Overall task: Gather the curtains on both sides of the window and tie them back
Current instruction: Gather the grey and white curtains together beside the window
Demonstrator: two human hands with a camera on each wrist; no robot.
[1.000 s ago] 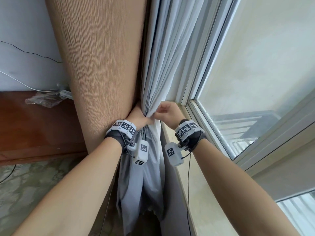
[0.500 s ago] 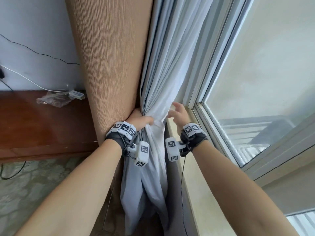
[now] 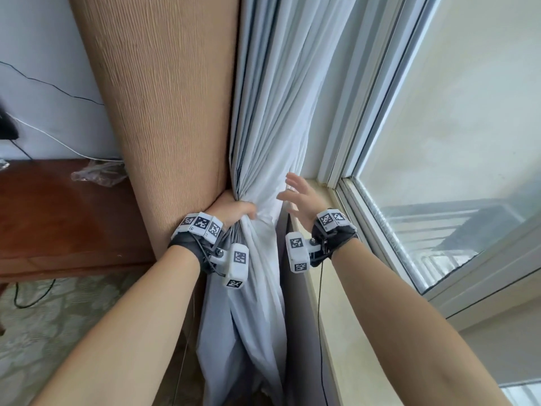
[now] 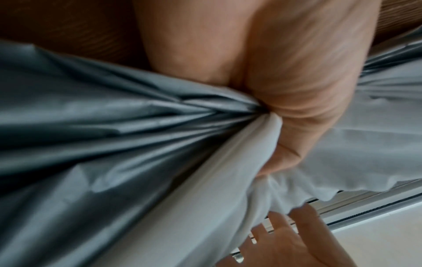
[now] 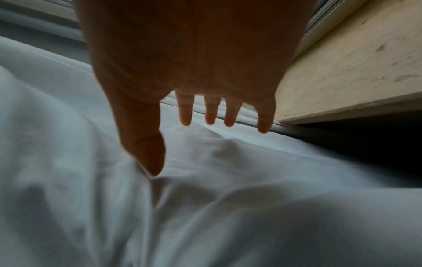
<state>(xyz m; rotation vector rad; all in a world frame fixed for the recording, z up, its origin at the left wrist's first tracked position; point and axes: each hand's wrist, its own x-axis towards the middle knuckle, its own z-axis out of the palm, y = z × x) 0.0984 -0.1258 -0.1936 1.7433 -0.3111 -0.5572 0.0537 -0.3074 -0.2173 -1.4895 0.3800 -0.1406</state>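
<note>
A tan ribbed curtain [image 3: 172, 92] hangs at the left of the window, with a pale grey-white curtain [image 3: 272, 118] beside it. My left hand [image 3: 234, 212] grips both, bunched into a waist at sill height; in the left wrist view its thumb [image 4: 294, 137] clamps the gathered grey folds [image 4: 137, 126]. My right hand [image 3: 298, 197] hovers open just right of the bunch, fingers spread. In the right wrist view its fingers [image 5: 210, 112] are straight above the white fabric [image 5: 205, 198] and its thumb tip touches a fold. No tie-back is visible.
A beige stone window sill [image 3: 351, 332] runs along the right, under the window frame [image 3: 374, 118] and glass [image 3: 468, 127]. A dark wooden table [image 3: 58, 224] with a plastic bag [image 3: 96, 175] stands at the left. Cables run along the wall [image 3: 44, 83] and floor.
My right hand let go of the white curtain, opened its fingers and drew slightly right. My left hand kept its grip on the bunch. The view shifted a little.
</note>
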